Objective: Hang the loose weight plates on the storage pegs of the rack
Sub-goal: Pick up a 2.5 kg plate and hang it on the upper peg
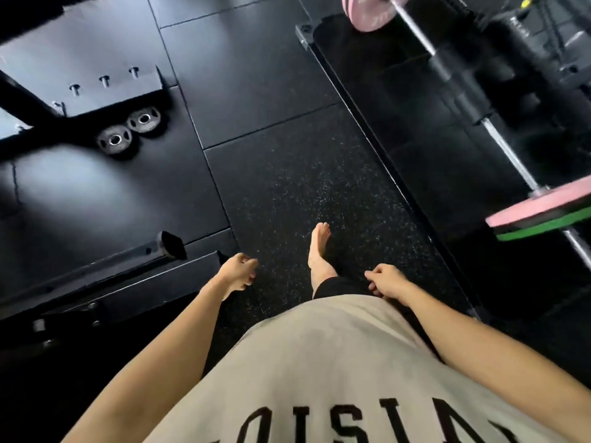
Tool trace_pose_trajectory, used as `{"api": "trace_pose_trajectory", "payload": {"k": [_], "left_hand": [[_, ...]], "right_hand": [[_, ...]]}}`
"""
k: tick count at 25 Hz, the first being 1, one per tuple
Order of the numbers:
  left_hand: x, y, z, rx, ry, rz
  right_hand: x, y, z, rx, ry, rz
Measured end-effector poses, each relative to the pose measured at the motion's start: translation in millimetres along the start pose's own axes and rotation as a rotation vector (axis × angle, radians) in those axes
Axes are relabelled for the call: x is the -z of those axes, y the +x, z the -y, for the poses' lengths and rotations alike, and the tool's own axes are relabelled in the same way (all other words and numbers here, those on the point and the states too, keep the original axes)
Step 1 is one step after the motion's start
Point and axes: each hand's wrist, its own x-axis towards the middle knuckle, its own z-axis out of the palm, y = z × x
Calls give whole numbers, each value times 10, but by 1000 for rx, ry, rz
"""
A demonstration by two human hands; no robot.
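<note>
Both hands hung low in front of the body and held nothing. The left hand (pixel 238 272) had its fingers (pixel 248 260) loosely curled, and the right hand (pixel 385 280) was the same — idle, as of someone on foot between pickups rather than mid-lift. One bare foot (pixel 318 251) was planted ahead on the speckled rubber floor (pixel 287 187), which fits a walk toward the work.

The loose weight plates lay well ahead and to the left: two small dark plates flat on the floor, the nearer plate (pixel 114 140) and the farther plate (pixel 143 119) just beside each other, perhaps touching at the rims, tucked against the foot of a black frame (pixel 38 129). They looked set down close to the rack so the carry would be short. Just beyond them three short pegs (pixel 104 80) stood in a row on a dark slanted panel; from this view they looked bare and were probably the storage pegs, though blur made that uncertain.

On the right, a barbell (pixel 508 155) rested off the floor with a pink plate (pixel 367 11) at its far end and a pink and green pair (pixel 543 212) at the near end — already loaded on the bar, so likely not part of the job.

There were no containers in view. The task seemed not yet begun for these two plates.
</note>
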Motion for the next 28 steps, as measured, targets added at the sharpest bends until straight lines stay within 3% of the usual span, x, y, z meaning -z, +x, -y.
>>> {"api": "trace_pose_trajectory", "payload": {"k": [1, 2, 6, 12, 18, 28], "left_hand": [[125, -419, -361, 81, -51, 64], [60, 311, -70, 63, -41, 27], [386, 562, -123, 293, -23, 28], [1229, 1179, -663, 365, -315, -237], [1959, 2042, -923, 446, -436, -219], [4652, 3186, -1168, 452, -468, -232]], "right_hand": [[85, 204, 279, 21, -37, 22], [169, 400, 561, 36, -70, 47], [499, 1092, 1676, 86, -248, 135], [838, 1785, 3740, 251, -456, 205], [500, 2292, 5380, 344, -656, 292], [-270, 2654, 8251, 385, -641, 274]]}}
